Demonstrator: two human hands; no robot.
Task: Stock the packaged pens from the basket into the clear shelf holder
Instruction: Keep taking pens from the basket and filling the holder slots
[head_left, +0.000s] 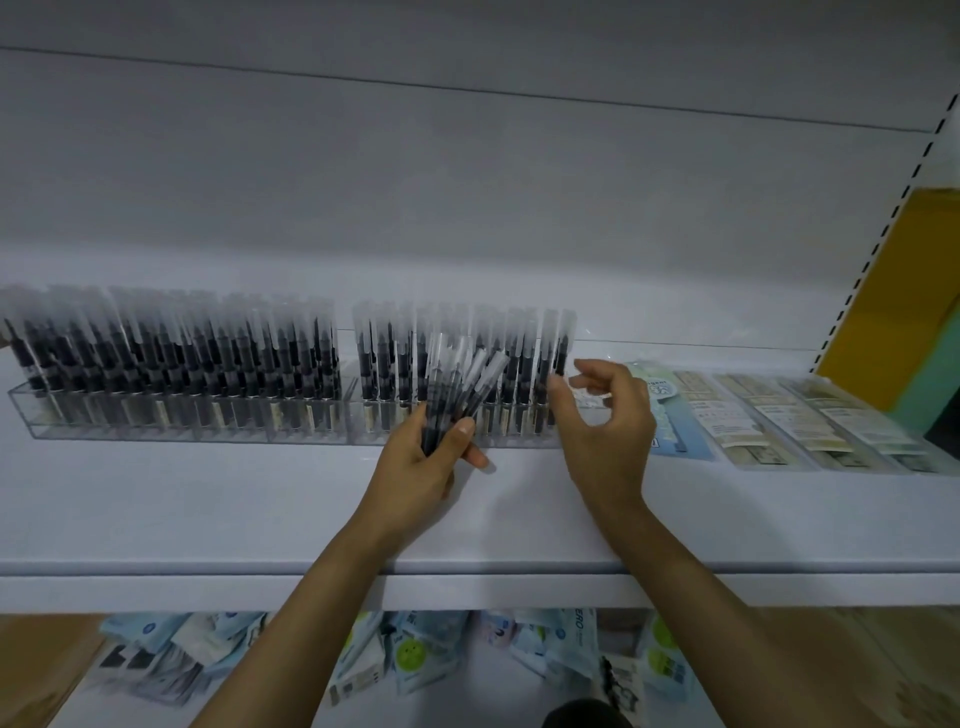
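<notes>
A long clear shelf holder (104, 428) stands on the white shelf, filled with several upright packaged black pens (208, 358). My left hand (421, 462) grips a fanned bunch of packaged pens (457, 384) in front of the holder's right half. My right hand (608, 421) hovers at the holder's right end, fingers loosely curled, fingertips close to the last upright pen (556, 348); nothing is held in it. The basket is out of view.
Flat stationery packets (753, 421) lie on the shelf right of the holder. The white shelf front edge (467, 587) runs across the view. On the lower shelf lie several blue and green packets (415, 660). A yellow and green panel (893, 301) stands at far right.
</notes>
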